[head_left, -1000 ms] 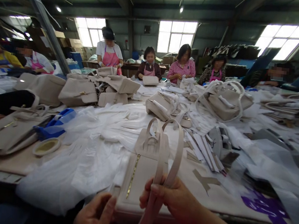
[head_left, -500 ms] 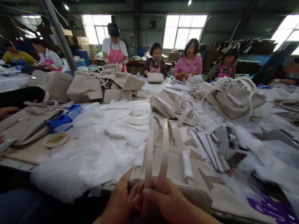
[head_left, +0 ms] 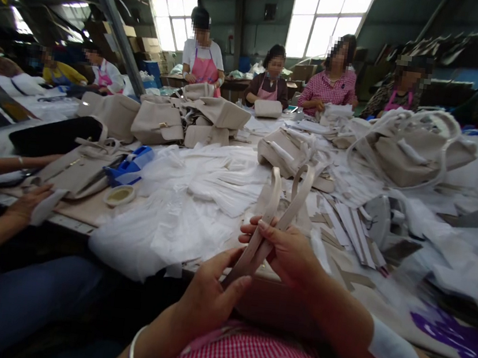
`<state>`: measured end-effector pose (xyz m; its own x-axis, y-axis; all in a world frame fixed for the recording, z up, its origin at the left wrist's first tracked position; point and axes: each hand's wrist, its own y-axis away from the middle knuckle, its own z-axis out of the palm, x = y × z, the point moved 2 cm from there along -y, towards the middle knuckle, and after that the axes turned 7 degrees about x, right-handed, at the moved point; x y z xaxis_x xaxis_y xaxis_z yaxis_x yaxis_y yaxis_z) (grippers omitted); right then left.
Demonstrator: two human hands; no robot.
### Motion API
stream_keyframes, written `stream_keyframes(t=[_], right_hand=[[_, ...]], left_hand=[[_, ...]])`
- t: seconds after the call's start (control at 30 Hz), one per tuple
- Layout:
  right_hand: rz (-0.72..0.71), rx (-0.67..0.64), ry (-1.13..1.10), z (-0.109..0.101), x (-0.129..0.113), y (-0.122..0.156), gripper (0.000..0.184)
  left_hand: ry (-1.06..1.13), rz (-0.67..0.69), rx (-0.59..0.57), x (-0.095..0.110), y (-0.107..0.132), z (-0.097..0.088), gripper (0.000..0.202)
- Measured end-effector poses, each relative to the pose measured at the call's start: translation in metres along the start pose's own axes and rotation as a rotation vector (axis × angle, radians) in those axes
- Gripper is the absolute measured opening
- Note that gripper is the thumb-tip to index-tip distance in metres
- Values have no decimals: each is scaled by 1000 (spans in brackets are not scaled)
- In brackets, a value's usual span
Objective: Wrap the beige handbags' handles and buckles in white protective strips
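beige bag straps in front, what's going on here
The person wearing the camera pinches the beige bag straps in the right hand, with the left hand cupped near their lower end. The bag is at the table edge, partly hidden. To the left, a co-worker's hand holds white material beside another beige bag. White wrapping lies between, and other people work across the table.
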<state>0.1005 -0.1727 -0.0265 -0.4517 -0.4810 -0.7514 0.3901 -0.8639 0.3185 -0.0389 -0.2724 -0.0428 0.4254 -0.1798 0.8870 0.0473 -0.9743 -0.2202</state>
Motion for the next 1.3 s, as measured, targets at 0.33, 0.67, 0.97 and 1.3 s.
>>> stream_keyframes(t=[0.33,0.67,0.97,1.3], right_hand=[[-118,52,-78,11,-29,-20,11],[84,-78,134,18,28,3,36],[68,186,90,-8,25,-12,51],[152,187,79,-16,40,-16,53]], left_hand=[[153,-408,-30,-12,8,-22,41],[434,-497,30,-16,10,2,33],[-533,-201,443,-75,-32,-104,25],[-554,-503,309,-134,-63,-145,24]])
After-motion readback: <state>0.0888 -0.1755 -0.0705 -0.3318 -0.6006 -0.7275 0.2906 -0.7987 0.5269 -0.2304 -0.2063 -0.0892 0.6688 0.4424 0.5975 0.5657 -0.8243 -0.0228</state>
